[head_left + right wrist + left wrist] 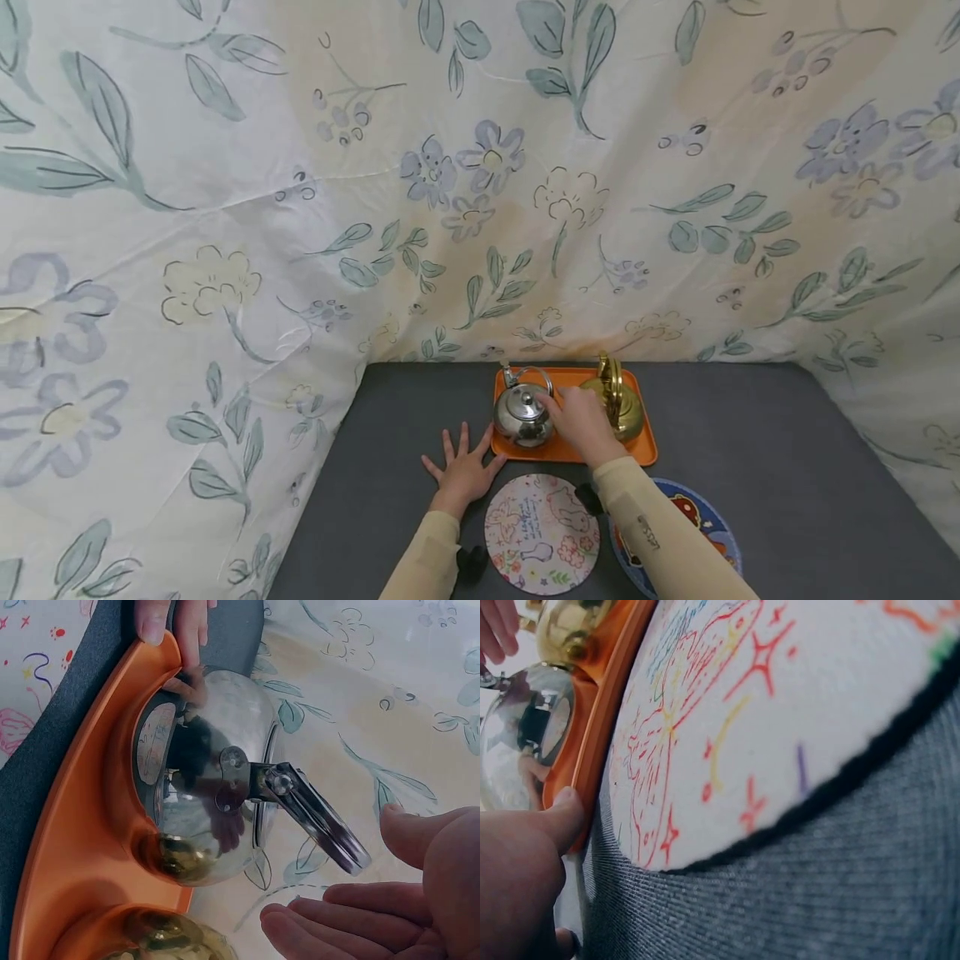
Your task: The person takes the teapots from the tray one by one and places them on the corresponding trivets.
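A shiny silver kettle [523,427] stands on the left side of an orange tray [564,452], its handle swung over to one side. To its right on the tray is a gold kettle [632,417] with its handle upright. My right hand [585,419] is over the tray between the kettles; in the right wrist view its fingers [352,930] are extended near the silver handle [322,825], apart from it. My left hand [465,477] has its fingers spread at the tray's front left corner, and in the left wrist view the thumb [568,810] rests on the tray's rim.
A round white mat with pink drawings [542,533] lies in front of the tray. Partly under my right forearm is a round blue mat [712,521]. Floral cloth [480,275] hangs behind the dark grey table [405,400] and along its sides.
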Tool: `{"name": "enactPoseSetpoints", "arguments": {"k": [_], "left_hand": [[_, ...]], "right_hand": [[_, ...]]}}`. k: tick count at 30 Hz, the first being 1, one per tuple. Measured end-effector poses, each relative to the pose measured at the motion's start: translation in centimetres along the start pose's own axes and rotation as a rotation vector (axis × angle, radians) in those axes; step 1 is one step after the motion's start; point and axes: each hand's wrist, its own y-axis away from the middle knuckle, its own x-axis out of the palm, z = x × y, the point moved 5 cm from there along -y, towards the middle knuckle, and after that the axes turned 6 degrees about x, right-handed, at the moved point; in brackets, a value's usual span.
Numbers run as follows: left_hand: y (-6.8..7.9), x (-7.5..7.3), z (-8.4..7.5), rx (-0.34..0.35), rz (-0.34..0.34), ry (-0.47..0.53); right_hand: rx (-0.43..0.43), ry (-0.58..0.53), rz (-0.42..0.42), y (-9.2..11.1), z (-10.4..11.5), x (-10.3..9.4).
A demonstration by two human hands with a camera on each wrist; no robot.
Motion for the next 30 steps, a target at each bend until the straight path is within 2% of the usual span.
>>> {"name": "enactPoseSetpoints", "arguments": {"k": [5, 13, 16, 22, 30], "left_hand": [[-0.1, 0.0, 0.0, 0.012, -0.002, 0.005], [0.1, 0.0, 0.2, -0.002, -0.008, -0.004], [-0.1, 0.2, 0.2, -0.003, 0.006, -0.014], [0.1, 0.1, -0.1, -0.002, -0.010, -0.010], [0.2, 0.0, -0.3, 0.002, -0.015, -0.016]], "right_hand": [[0.003, -0.023, -0.009, -0.4, -0.2, 0.4], [0.055, -0.091, 0.054, -0.7, -0.1, 1.0], [0.059, -0.076, 0.037, -0.7, -0.1, 1.0], [0.044, -0.086, 0.008, -0.9, -0.3, 1.2], [0.084, -0.250, 0.022, -1.1, -0.9, 1.5]]}}
